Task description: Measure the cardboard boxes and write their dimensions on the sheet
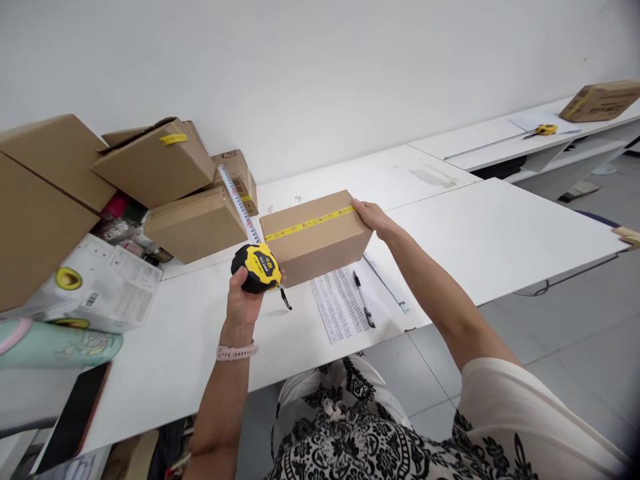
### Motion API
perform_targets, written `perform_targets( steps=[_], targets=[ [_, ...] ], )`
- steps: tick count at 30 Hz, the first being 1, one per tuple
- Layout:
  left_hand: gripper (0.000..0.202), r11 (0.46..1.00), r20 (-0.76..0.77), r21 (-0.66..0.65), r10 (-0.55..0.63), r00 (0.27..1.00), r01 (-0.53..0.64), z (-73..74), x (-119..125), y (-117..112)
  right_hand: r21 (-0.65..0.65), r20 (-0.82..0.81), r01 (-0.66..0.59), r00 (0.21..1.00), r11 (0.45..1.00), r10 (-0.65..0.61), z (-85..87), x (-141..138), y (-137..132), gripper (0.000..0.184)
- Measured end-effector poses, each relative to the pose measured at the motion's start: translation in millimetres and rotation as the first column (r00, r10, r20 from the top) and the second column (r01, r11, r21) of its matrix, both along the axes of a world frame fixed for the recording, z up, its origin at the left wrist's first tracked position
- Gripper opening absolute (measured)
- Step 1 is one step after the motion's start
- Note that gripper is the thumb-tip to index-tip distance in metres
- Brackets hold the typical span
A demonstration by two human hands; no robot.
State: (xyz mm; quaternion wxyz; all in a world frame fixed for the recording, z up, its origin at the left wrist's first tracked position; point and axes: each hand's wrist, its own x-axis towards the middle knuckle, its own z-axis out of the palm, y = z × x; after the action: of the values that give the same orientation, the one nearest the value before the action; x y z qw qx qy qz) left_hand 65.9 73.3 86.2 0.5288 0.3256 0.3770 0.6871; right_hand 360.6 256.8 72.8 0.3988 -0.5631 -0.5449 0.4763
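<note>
My left hand point(245, 300) is closed around a black and yellow tape measure point(260, 268), with a pink band on the wrist. Its blade point(239, 203) sticks out up and to the left, past the near left corner of a cardboard box point(315, 237). Yellow printed tape runs along the top of that box. My right hand point(371, 217) grips the box's right end, fingers over the far side. The box is held tilted above the table, over a printed sheet of numbers point(333, 303). A black pen point(364, 300) lies on the sheet.
Several cardboard boxes point(155, 163) are piled at the left, by an avocado-printed carton point(107, 280), a mint bottle point(65, 343) and a dark phone-like slab point(75, 417). On the far right table are another tape measure point(547, 129) and a box point(600, 101). A white wall stands behind.
</note>
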Motion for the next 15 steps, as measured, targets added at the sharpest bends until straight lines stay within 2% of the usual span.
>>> perform_targets(
  steps=[2, 4, 6, 9, 12, 15],
  targets=[
    [0.062, 1.000, -0.035, 0.029, 0.012, 0.999, -0.011, 5.9, 8.7, -14.6, 0.055, 0.008, 0.050, 0.999, 0.997, -0.051, -5.6, -6.3, 4.0, 0.044],
    [0.064, 0.999, -0.063, 0.014, -0.038, 0.997, 0.039, 11.6, 19.3, -37.2, 0.146, 0.081, 0.083, 0.992, 0.986, -0.096, -7.8, -10.7, 7.3, 0.047],
    [0.062, 0.987, -0.056, -0.070, -0.150, 0.987, 0.146, 15.2, 31.6, -61.7, 0.269, 0.189, 0.074, 0.974, 0.960, -0.128, -4.3, -13.4, 8.9, 0.052],
    [0.061, 0.928, 0.021, -0.211, -0.309, 0.951, 0.306, 17.3, 49.6, -86.2, 0.437, 0.278, -0.032, 0.955, 0.899, -0.102, 10.8, -19.7, 8.3, 0.047],
    [0.067, 0.878, 0.088, -0.269, -0.386, 0.918, 0.395, 19.4, 62.3, -87.4, 0.469, 0.305, -0.154, 0.952, 0.870, 0.005, 29.1, -33.6, 7.9, 0.042],
    [0.073, 0.859, 0.125, -0.301, -0.395, 0.910, 0.414, 23.2, 68.9, -75.2, 0.419, 0.308, -0.205, 0.949, 0.884, 0.074, 41.7, -51.2, 12.2, 0.040]
  ],
)
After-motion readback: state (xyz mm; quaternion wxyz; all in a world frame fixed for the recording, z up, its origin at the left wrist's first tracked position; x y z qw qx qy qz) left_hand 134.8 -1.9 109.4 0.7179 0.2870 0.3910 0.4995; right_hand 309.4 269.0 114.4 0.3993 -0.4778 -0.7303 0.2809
